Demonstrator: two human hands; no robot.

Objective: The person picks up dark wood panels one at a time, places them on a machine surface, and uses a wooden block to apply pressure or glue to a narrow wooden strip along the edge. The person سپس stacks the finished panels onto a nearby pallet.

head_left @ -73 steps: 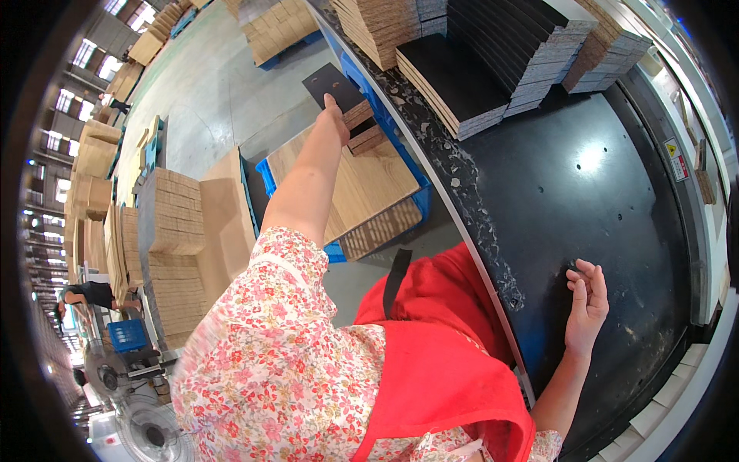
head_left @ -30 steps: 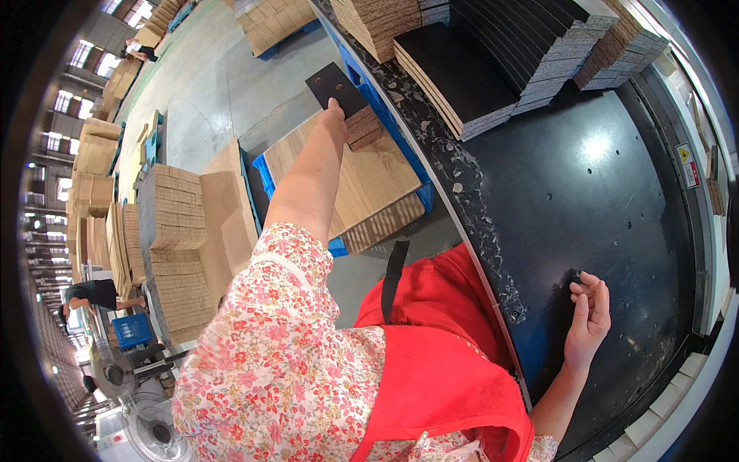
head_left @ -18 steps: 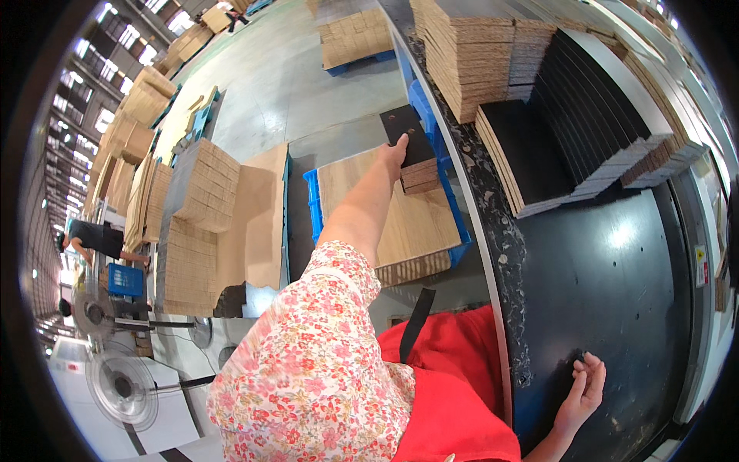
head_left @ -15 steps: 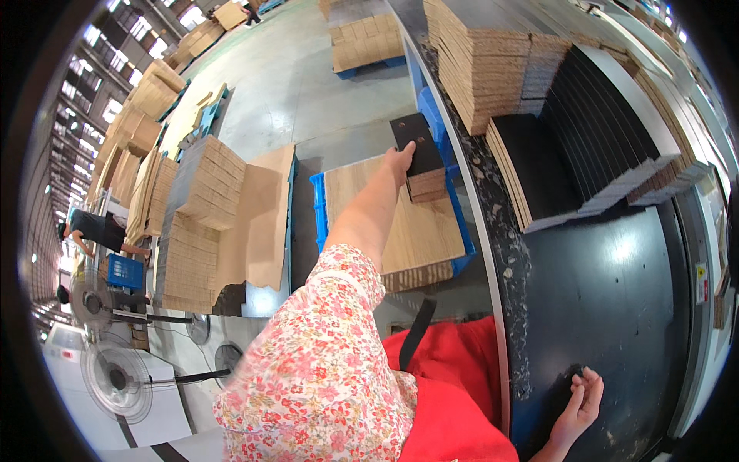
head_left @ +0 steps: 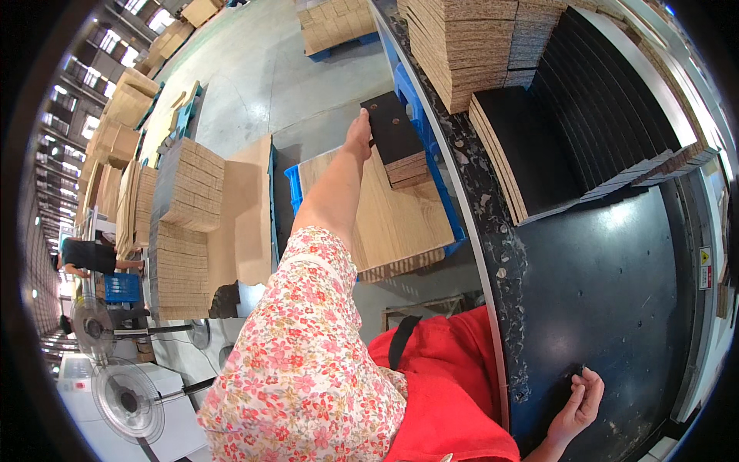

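The scene is brightly lit, with blown-out white windows far up and left of the left fingers. Beyond those fingers, the concrete floor returns a soft, pale sheen. On the black counter, a white highlight glares well above the right fingers; just left of them sits a dark patch, shadow or reflection, unclear which. Well below and left of the left fingers, the fan shows blurred blades. Fisheye distortion bows straight edges, black vignetting rings the view, and far-left detail turns soft.
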